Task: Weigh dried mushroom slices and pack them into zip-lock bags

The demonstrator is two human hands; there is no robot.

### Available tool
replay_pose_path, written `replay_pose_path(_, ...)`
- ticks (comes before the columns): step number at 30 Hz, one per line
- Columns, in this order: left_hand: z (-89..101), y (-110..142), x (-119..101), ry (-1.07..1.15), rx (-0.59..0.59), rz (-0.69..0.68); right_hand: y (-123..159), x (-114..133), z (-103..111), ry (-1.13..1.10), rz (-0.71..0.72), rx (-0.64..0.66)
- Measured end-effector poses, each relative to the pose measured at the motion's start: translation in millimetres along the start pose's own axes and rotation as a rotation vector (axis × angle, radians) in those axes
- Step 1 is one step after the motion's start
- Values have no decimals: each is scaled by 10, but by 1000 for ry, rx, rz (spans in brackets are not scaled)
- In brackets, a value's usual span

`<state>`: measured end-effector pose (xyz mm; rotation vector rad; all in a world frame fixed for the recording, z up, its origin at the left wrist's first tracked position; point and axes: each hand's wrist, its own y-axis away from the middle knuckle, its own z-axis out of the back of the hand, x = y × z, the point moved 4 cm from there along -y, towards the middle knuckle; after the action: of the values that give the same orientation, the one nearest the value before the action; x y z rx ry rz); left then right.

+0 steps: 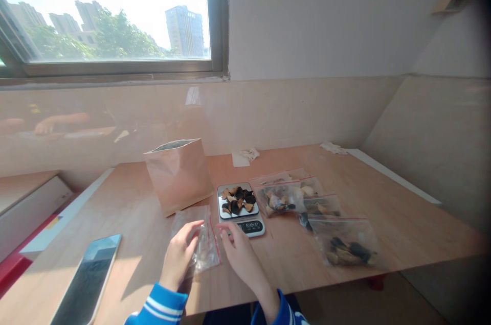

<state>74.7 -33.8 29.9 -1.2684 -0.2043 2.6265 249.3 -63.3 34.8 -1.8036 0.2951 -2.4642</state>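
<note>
An empty clear zip bag (pixel 205 244) with a red seal line lies on the wooden table (pixel 402 212) in front of me. My left hand (pixel 180 253) rests on its left side, fingers curled onto the plastic. My right hand (pixel 240 256) touches its right edge near the seal, fingers bent. Just beyond sits a small kitchen scale (pixel 241 210) with dark and tan dried pieces (pixel 238 199) heaped on its platform.
A brown paper pouch (pixel 179 174) stands open behind the bag. Several filled zip bags (pixel 312 210) lie to the right of the scale. A phone (pixel 86 279) lies at the left front. Crumpled paper scraps (pixel 245 155) sit by the wall.
</note>
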Motion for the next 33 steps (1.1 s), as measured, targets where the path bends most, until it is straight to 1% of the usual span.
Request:
replay_pose_path(3, 61, 72, -249, 91, -118, -59, -29, -19, -65, -52, -60, -122)
replay_pose_path(5, 64, 111, -386, 141, -145, -113, -72, -5, -100, -125, -81, -119)
replay_pose_path(7, 67, 135, -473, 185, -192, -160, -129, 25, -85, -180, -77, -112)
replay_pose_path(9, 91, 144, -506, 216, -288, -160, -183, 55, -2, -186, -57, -149)
replay_pose_path(11, 130, 137, -511, 216, -414, -105, -225, 70, 126, -179, -23, -191)
replay_pose_path(13, 162, 111, -526, 203, -524, -49, -261, 56, 262, -183, 8, -197)
replay_pose_path(15, 166, 55, -559, 217, -601, -36, -302, 4, 410, -142, 43, -218)
replay_pose_path(17, 127, -33, -595, 249, -643, -65, -356, -80, 557, -25, 108, -268)
replay_pose_path(19, 50, -135, -616, 257, -678, -123, -428, -195, 668, 127, 199, -300)
replay_pose_path(21, -51, -225, -612, 220, -728, -201, -516, -357, 724, 262, 255, -266)
replay_pose_path(23, -166, -280, -590, 144, -799, -327, -605, -541, 734, 363, 268, -172)
replay_pose_path(25, -280, -288, -552, 70, -884, -482, -672, -701, 723, 436, 266, -70)
replay_pose_path(26, -335, -289, -521, 34, -905, -524, -694, -758, 718, 463, 264, -31)
replay_pose_path(28, -427, -293, -460, 9, -895, -564, -720, -822, 715, 502, 258, 6)
replay_pose_path(30, -475, -290, -410, 75, -864, -571, -729, -827, 720, 528, 252, -1)
replay_pose_path(33, -499, -274, -378, 223, -813, -563, -725, -785, 732, 549, 240, -54)
